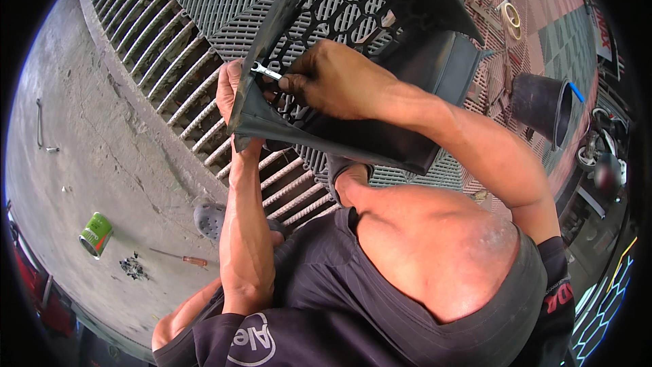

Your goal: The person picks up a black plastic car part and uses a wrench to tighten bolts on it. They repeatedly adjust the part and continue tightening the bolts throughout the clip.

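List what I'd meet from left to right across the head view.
Long metal tool → green can → small dark pile → screwdriver → left hand → silver wrench → right hand → dark bucket.

The wrench (267, 71) is glossy metal, the housing (401, 143) matt plastic.

A green cylindrical can (96, 232) sat near an orange-handled metal screwdriver (195, 260) on grey concrete floor (95, 136), well apart from a round black bucket (538, 105).
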`<move>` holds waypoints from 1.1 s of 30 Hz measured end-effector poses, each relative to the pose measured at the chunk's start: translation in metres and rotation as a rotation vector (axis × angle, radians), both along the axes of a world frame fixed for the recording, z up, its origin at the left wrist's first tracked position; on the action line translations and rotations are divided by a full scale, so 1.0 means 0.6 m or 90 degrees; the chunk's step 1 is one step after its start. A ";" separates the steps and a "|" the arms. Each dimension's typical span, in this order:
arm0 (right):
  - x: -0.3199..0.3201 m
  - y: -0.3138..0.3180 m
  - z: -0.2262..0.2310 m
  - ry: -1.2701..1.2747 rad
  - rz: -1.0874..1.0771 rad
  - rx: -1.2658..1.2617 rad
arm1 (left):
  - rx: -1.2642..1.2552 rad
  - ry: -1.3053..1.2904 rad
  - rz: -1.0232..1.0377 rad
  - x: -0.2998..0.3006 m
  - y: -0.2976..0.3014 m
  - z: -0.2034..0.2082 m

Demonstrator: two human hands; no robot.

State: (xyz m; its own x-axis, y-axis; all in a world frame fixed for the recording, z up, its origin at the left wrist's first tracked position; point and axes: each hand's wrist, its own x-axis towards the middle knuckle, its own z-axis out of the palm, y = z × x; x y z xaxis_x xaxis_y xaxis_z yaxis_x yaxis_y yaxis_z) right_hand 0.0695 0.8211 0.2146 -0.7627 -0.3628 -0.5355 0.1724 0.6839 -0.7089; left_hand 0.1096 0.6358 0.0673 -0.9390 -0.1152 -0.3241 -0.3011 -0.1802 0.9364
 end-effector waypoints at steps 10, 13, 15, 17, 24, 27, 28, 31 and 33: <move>-0.055 -0.014 0.034 -0.092 0.054 0.130 | 0.155 -0.084 0.070 0.003 0.000 -0.024; -0.021 -0.011 -0.021 -0.009 0.009 0.042 | 0.109 -0.063 0.023 0.011 -0.006 -0.043; -0.004 -0.041 -0.035 -0.109 -0.101 -0.020 | -0.025 0.035 0.018 0.027 -0.042 -0.092; 0.026 -0.065 -0.042 -0.132 -0.198 -0.071 | -0.064 0.065 0.004 0.035 -0.048 -0.134; 0.034 -0.028 -0.011 -0.139 -0.185 -0.091 | -0.050 0.143 -0.050 0.018 -0.034 -0.088; 0.042 -0.011 -0.015 -0.096 -0.148 -0.056 | 0.020 0.066 -0.069 0.020 -0.023 -0.025; 0.044 -0.010 -0.015 -0.084 -0.144 -0.056 | 0.021 0.055 -0.059 0.020 -0.023 -0.026; 0.024 -0.018 0.005 -0.091 -0.109 -0.027 | 0.035 -0.004 -0.024 0.018 -0.020 -0.022; 0.018 -0.016 -0.011 -0.041 -0.074 -0.033 | 0.043 -0.046 0.003 0.011 -0.017 -0.017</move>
State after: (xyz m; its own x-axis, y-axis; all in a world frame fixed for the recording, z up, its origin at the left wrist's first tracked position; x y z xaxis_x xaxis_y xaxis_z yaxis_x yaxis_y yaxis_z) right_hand 0.0804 0.8113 0.2081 -0.7657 -0.3022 -0.5677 0.2950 0.6194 -0.7275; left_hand 0.1160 0.6255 0.0573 -0.9123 -0.0954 -0.3983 -0.3665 -0.2439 0.8979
